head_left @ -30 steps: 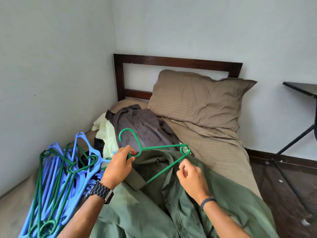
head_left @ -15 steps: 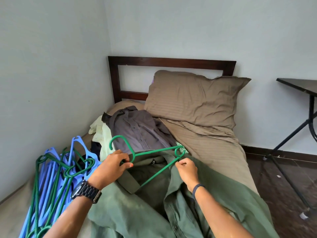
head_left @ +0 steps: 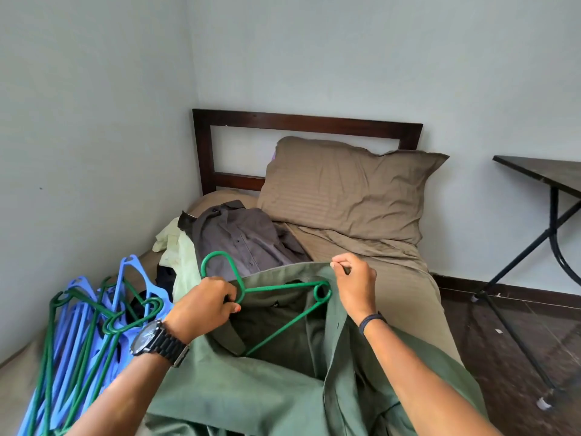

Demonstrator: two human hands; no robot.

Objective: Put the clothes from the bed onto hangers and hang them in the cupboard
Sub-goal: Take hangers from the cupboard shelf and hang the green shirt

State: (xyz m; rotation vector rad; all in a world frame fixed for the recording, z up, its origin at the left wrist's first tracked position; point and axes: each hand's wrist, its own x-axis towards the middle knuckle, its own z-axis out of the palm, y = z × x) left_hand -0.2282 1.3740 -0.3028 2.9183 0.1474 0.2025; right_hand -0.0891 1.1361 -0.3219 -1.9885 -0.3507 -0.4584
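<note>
I am gripping the green hanger (head_left: 284,289) at its neck with my left hand (head_left: 204,305), fingers curled round the stem just below the hook. My right hand (head_left: 355,283) is pinching the top edge of the green shirt (head_left: 276,388) and holding it up, so the shoulder opening is gaping toward me.

Between the two hands the hanger's top bar is running left to right, its long axis lying almost level, with the looped right end sitting just beside and slightly below my right hand, inside the raised cloth. The lower bar is slanting back down toward me into the shirt's body. So my right hand is the nearer one to the end that matters, and I judge the coming move turns on sliding that end further right, under the fabric I am pinching.

Beyond my left hand, further from me, the grey shirt (head_left: 242,237) is lying on a pale garment (head_left: 180,253) on the bed (head_left: 402,297). To the left of my left forearm, a heap of blue and green spare hangers (head_left: 81,341) is lying.
</note>
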